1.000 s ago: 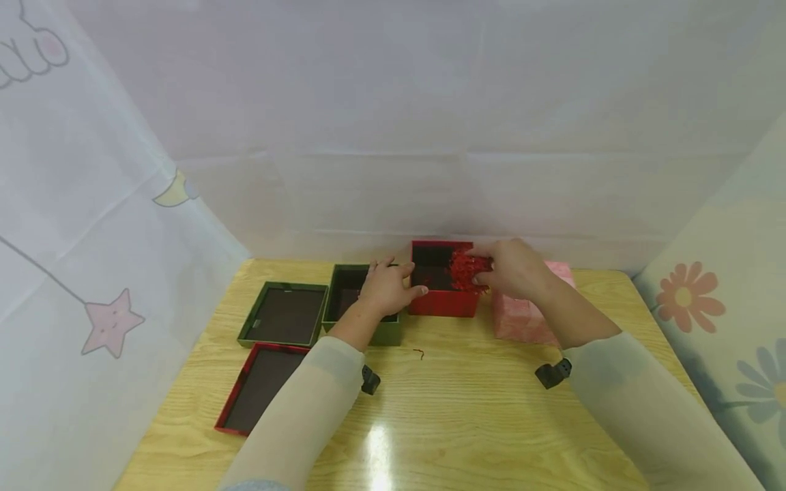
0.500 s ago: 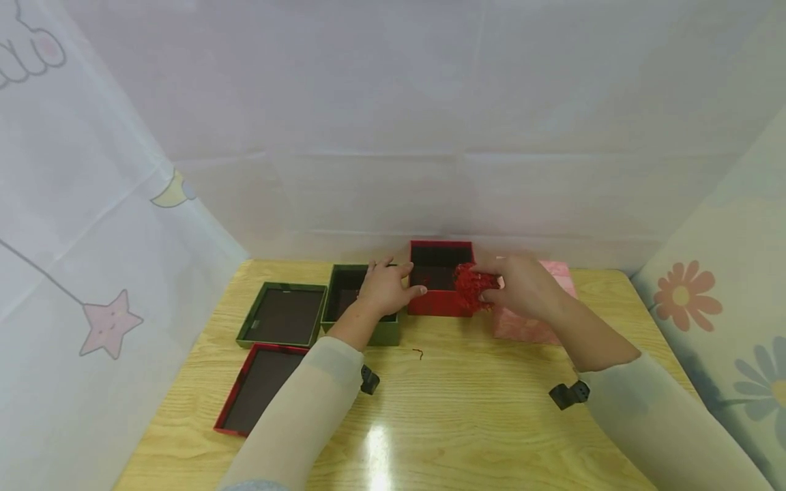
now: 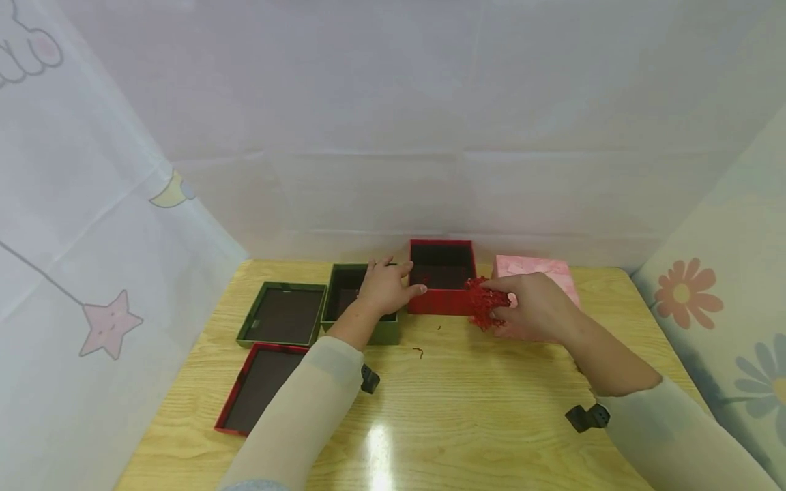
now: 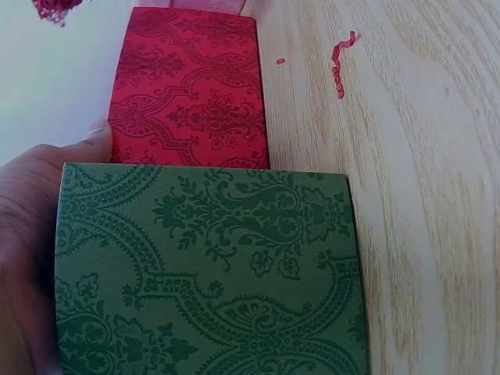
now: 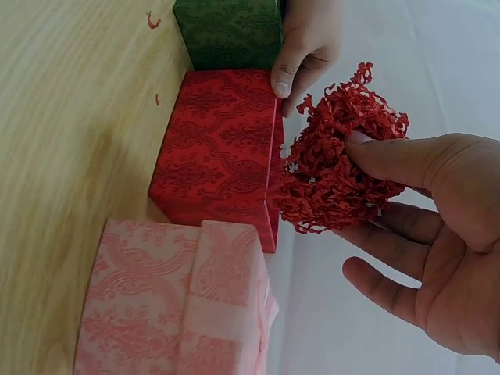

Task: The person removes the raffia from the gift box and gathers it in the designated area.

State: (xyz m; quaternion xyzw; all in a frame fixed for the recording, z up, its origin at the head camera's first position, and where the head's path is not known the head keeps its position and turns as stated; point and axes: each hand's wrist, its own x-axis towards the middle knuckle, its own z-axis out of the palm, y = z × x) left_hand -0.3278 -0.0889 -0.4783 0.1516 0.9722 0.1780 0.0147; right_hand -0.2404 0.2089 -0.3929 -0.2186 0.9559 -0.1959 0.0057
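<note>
My right hand [image 3: 540, 303] pinches a tuft of red crinkle paper shreds [image 5: 336, 156] between thumb and fingers. In the head view it hangs by the front right corner of the open red box [image 3: 439, 302], whose dark inside holds a few loose shreds. My left hand [image 3: 383, 290] lies with spread fingers over the right side of the open green box [image 3: 387, 333]. Its thumb and index finger touch the red box's left edge. Right of the red box stands a pink box [image 3: 534, 266], partly behind my right hand.
A green-rimmed lid [image 3: 288, 314] lies at the left, dark inside up. A red-rimmed lid [image 3: 260, 385] sits in front of it, partly covered by my left sleeve. Stray red shreds [image 3: 419, 352] lie on the wooden table [image 3: 467, 409]. A white sheet [image 3: 393, 136] hangs behind the table.
My right hand has drawn the red shreds out over the red box's right front edge, toward the right and nearer me. A small shred has appeared on the table. My left hand stays put.
</note>
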